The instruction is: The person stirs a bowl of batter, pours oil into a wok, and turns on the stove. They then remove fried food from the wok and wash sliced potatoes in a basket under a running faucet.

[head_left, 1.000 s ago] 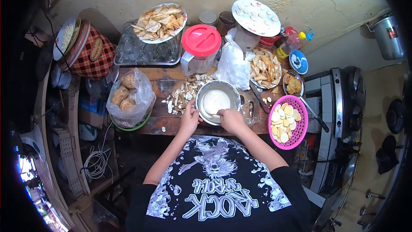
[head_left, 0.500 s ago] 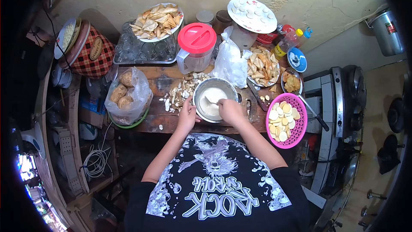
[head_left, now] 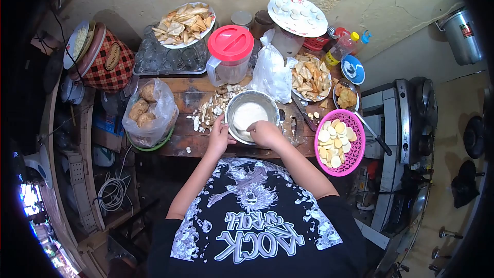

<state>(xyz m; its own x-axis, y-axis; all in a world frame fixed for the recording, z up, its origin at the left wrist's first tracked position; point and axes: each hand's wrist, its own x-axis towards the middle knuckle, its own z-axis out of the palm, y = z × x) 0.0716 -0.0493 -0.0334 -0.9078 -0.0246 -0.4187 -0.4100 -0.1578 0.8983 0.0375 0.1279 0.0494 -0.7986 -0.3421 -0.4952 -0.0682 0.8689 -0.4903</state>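
A metal bowl [head_left: 276, 104] of creamy white batter [head_left: 249, 115] stands at the front of the wooden table. My left hand [head_left: 220, 135] grips its left side, with the fingers against the wall and rim. Over the bowl's near right part, my right hand [head_left: 263, 134] is closed around a spoon, which is now mostly hidden by the hand and the batter. Pale peelings and scraps [head_left: 210, 108] lie just left of the bowl. To the right, a pink basket [head_left: 355, 159] contains pale round slices [head_left: 335, 139].
Behind the bowl stand a red-lidded pitcher [head_left: 229, 51] and a tied white plastic bag [head_left: 270, 69]. A knife [head_left: 304, 113] lies beside a plate of folded pastries [head_left: 310, 77]. At left is a plastic bag of brown tubers [head_left: 145, 110]. A stove [head_left: 406, 123] stands far right.
My right hand has moved a little toward me and down in the bowl, and the spoon has gone from view. The whole scene has shifted slightly left. My left hand keeps its grip.
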